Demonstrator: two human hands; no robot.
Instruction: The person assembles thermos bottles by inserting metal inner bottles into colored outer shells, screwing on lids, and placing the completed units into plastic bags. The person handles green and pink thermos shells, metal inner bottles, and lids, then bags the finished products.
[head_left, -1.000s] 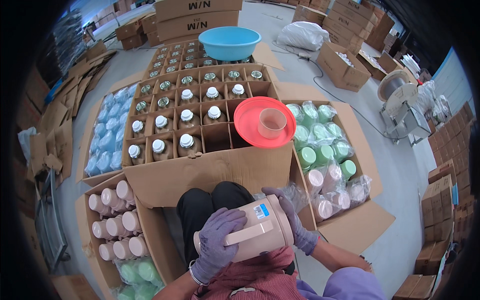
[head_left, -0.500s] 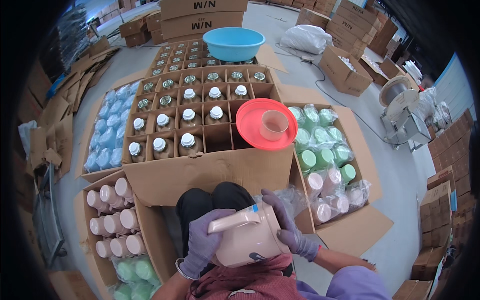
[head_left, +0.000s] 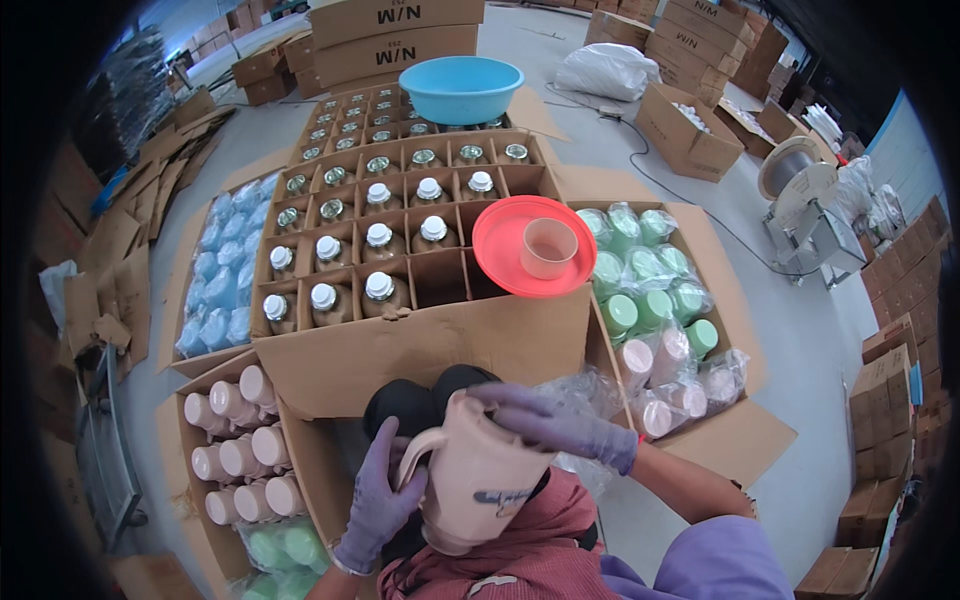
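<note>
I hold a pale pink plastic jug (head_left: 478, 482) close to my body, low in the view. My left hand (head_left: 378, 500), in a purple glove, grips its handle side. My right hand (head_left: 555, 420), also gloved, lies over the jug's top rim. Crumpled clear plastic wrap (head_left: 585, 395) sits just behind my right hand. In front of me stands a large divided cardboard box (head_left: 420, 345) with capped glass jars (head_left: 380, 288) in its cells. A red round lid (head_left: 505, 265) with a pink cup (head_left: 548, 247) on it rests on the box's right corner.
A box of wrapped green and pink jugs (head_left: 650, 300) is on the right, pink jugs in a box (head_left: 235, 440) on the left, blue wrapped items (head_left: 220, 290) further left. A blue basin (head_left: 460, 88) sits at the back. Stacked cartons (head_left: 395, 35) ring the concrete floor.
The jug has been turned and lowered: it was held sideways with its lid towards the camera, and is now upright with my right hand on top and my left on its handle.
</note>
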